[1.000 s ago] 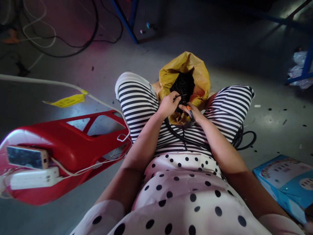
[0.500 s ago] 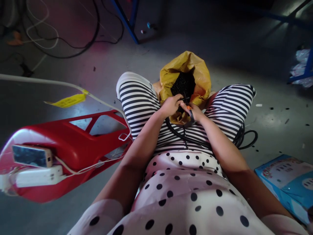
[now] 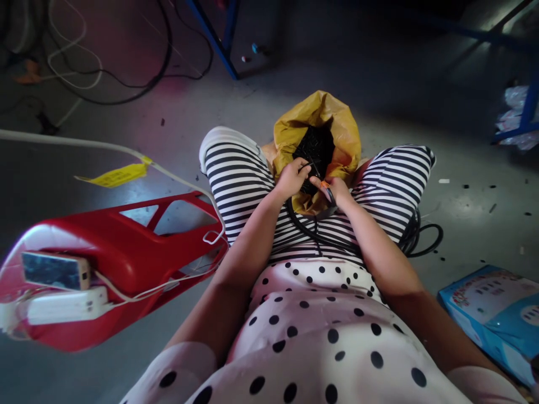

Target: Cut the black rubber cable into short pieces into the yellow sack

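A yellow bag (image 3: 295, 129) stands open between my knees, filled with small black parts (image 3: 316, 147). My left hand (image 3: 290, 178) hovers at the bag's mouth, fingers pinched on a small black part. My right hand (image 3: 334, 192) is beside it, gripping a black corrugated cable (image 3: 307, 231) near its end. That cable loops down across my striped lap and off to the right. The two hands almost touch over the bag's front lip.
A red plastic stool (image 3: 118, 258) lies at left, carrying a phone (image 3: 54, 270) and a white power bank (image 3: 63, 306) with white wires. A blue box (image 3: 492, 314) sits on the floor at lower right. Cables (image 3: 126, 78) and blue frame legs (image 3: 219, 39) lie ahead.
My left hand's fingers rose slightly at the bag's mouth and now pinch a black part. The right hand stays on the cable with little movement.
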Demonstrator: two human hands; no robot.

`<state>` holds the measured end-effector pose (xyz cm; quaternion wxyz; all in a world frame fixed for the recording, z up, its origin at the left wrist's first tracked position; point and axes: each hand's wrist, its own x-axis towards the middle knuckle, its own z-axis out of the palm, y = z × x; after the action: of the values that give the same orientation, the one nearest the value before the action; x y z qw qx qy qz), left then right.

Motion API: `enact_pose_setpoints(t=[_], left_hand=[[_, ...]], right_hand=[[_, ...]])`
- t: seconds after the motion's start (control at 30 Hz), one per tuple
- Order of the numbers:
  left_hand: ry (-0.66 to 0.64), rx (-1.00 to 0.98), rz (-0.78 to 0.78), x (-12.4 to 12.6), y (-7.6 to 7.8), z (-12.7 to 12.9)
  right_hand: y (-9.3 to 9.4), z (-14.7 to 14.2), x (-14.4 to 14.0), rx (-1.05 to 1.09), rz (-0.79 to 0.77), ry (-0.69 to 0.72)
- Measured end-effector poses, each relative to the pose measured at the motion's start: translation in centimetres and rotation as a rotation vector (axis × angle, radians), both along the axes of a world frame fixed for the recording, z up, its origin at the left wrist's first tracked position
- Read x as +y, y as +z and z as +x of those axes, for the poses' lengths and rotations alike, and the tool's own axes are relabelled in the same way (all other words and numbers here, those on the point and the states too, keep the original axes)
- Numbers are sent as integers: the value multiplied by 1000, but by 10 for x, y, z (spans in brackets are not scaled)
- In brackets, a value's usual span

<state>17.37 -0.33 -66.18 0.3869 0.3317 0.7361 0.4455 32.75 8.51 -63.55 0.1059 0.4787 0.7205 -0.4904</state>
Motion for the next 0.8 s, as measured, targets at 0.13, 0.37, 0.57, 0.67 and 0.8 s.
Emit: enact_pose_setpoints(t=[0.13, 0.37, 0.57, 0.67, 0.8], left_hand=[[23, -26, -9, 0, 1, -1], [40, -21, -66, 1, 3, -1], [58, -21, -73, 0, 0, -1], [46, -3, -74, 0, -1, -2], [44, 17, -85, -1, -2, -2]], right_hand=[[0, 0, 0, -3, 13, 8], [5, 0, 0, -16, -35, 16], [0, 3, 0, -28, -73, 34], [-1, 3, 0, -23, -85, 35], [0, 3, 1, -15, -53, 50]])
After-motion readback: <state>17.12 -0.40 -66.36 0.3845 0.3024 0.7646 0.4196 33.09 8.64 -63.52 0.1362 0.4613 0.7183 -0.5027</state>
